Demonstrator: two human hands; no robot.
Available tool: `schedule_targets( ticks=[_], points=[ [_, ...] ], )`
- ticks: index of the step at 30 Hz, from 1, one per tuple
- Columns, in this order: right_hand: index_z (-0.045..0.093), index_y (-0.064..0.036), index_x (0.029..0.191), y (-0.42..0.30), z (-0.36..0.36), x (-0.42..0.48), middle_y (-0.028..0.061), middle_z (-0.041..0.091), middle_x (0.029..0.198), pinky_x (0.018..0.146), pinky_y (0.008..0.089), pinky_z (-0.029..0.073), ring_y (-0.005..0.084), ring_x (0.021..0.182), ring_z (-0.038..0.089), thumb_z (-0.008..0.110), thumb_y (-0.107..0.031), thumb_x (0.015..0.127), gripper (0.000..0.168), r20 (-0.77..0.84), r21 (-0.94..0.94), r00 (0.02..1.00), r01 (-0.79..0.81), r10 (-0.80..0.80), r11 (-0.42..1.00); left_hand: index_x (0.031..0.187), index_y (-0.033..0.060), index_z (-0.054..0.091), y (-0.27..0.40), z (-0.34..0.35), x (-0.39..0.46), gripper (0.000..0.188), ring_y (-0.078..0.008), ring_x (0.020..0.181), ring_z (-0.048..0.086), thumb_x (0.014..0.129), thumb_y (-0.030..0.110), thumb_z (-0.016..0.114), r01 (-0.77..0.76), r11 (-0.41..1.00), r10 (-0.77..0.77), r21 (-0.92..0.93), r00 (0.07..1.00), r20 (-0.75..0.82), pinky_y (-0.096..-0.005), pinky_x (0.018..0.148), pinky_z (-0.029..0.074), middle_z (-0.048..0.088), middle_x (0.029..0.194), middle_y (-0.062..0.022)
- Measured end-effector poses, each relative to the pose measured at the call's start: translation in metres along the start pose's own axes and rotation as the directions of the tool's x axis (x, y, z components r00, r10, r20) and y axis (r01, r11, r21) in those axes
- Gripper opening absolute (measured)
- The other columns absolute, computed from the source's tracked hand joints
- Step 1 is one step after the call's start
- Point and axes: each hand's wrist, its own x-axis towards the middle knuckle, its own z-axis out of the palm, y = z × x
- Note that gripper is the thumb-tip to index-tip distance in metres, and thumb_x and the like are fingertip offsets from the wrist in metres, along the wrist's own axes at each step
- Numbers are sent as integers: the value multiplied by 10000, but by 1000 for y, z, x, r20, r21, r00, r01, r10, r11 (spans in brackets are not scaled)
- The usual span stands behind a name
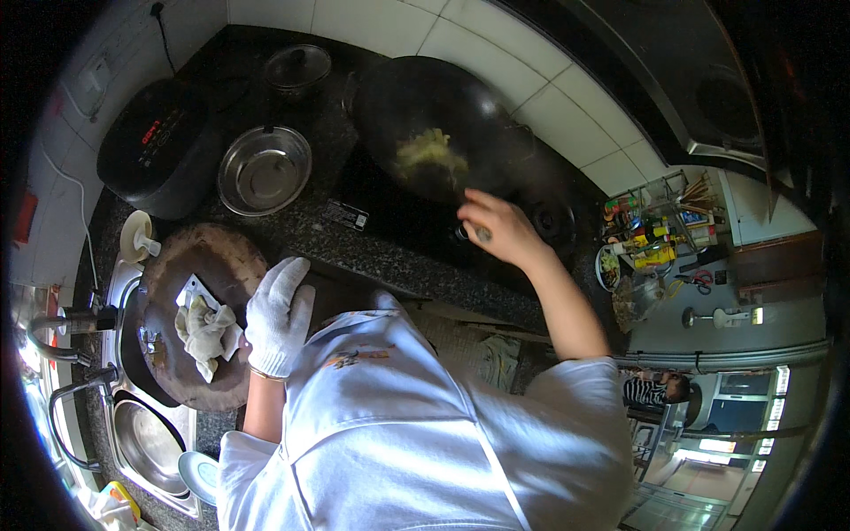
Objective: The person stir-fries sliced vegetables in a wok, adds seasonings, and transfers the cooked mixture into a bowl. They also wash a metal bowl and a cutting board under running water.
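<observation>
My right hand is shut around the handle of a cooking utensil, probably a turner, over the near edge of a dark wok. Its working end is lost among pale yellow-green food pieces in the wok, where haze hangs. A white knit glove covers my left hand, which has its fingers extended and nothing visible in it. Beside that hand is a round wooden chopping board. A crumpled light cloth lies on the board, over part of a cleaver's metal blade.
A black rice cooker, a steel bowl and a glass lid stand left of the wok. The sink with its taps is at far left. Bottles and a food bowl crowd the right end. A person is farther off.
</observation>
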Motion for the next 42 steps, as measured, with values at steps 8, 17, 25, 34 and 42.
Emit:
schedule_targets(
  ticks=[8, 17, 25, 34, 42],
  points=[
    [655, 6, 940, 139, -42, 47, 108, 663, 794, 624, 362, 530, 203, 745, 659, 653, -206, 821, 243, -322, 690, 451, -490, 833, 532, 1070, 32, 621, 4, -6, -23, 305, -351, 919, 627, 765, 35, 613, 112, 994, -111, 7, 992, -65, -373, 800, 506, 626, 1076, -185],
    [632, -63, 1071, 111, 31, 102, 144, 646, 1018, 812, 424, 525, 286, 935, 640, 625, -169, 870, 227, -385, 702, 630, -275, 675, 657, 1072, 22, 624, 7, -13, -32, 299, -343, 917, 633, 775, 6, 600, 102, 992, -89, 73, 983, -161, -368, 792, 507, 632, 1059, -188],
    [642, -133, 1059, 62, 32, 85, 149, 560, 1261, 859, 407, 514, 315, 1113, 577, 653, -140, 828, 232, -88, 147, 994, 84, -72, 986, 1082, 27, 625, -3, 0, -23, 295, -339, 934, 628, 789, 24, 597, 130, 991, -133, -34, 985, -106, -358, 815, 502, 626, 1073, -190],
    [657, -97, 952, -41, -57, 20, 145, 627, 1082, 735, 387, 543, 327, 868, 653, 681, -172, 752, 214, -29, 133, 998, 54, -50, 990, 1395, 101, 266, -151, 90, 7, 699, -339, 1124, 490, 853, 355, 628, 501, -220, -726, -837, 489, 483, -465, 927, 449, 442, 1247, -144],
    [656, -48, 1037, 78, -29, 50, 134, 670, 878, 735, 374, 499, 251, 821, 642, 652, -293, 808, 335, -301, 419, 761, -435, 574, 797, 1340, 141, 365, -184, 90, 87, 616, -330, 1149, 454, 826, 288, 671, 427, -279, -777, -860, 426, 463, -512, 950, 421, 423, 1294, -138]
  ],
)
